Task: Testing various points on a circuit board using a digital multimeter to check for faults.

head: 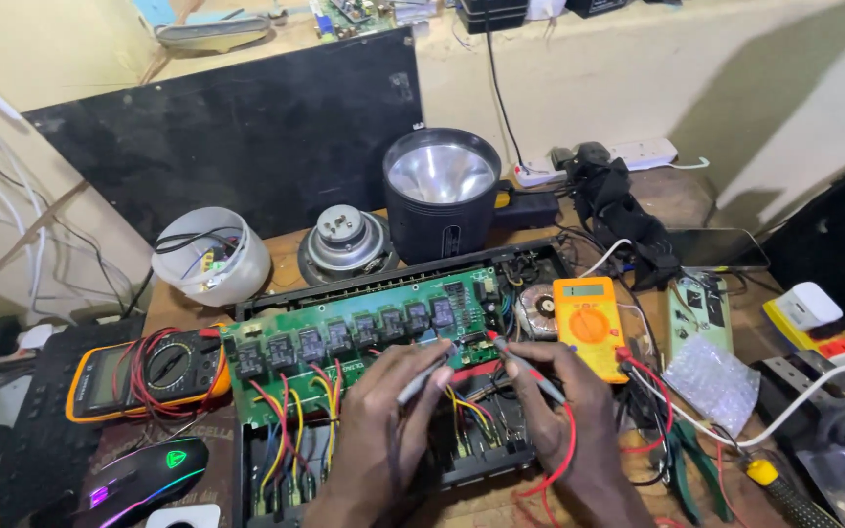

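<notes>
A green circuit board (344,337) with a row of black relays lies in an open black case (501,264). My left hand (383,420) holds a black probe (422,376) with its tip on the board's right part. My right hand (564,411) holds a red-tipped probe (525,367) whose tip touches the board close to the first one. Red and black leads run from the probes toward a small yellow multimeter (589,323) at the case's right end. Yellow, red and blue wires (286,420) hang off the board's front edge.
A second orange multimeter (144,376) wrapped in red leads lies left, with a lit mouse (139,479) below it. Behind stand a big torch (442,200), a speaker (344,240) and a white bowl (212,254). Right: phone (716,249), bubble wrap (711,376), screwdriver (779,489), power strip (628,156).
</notes>
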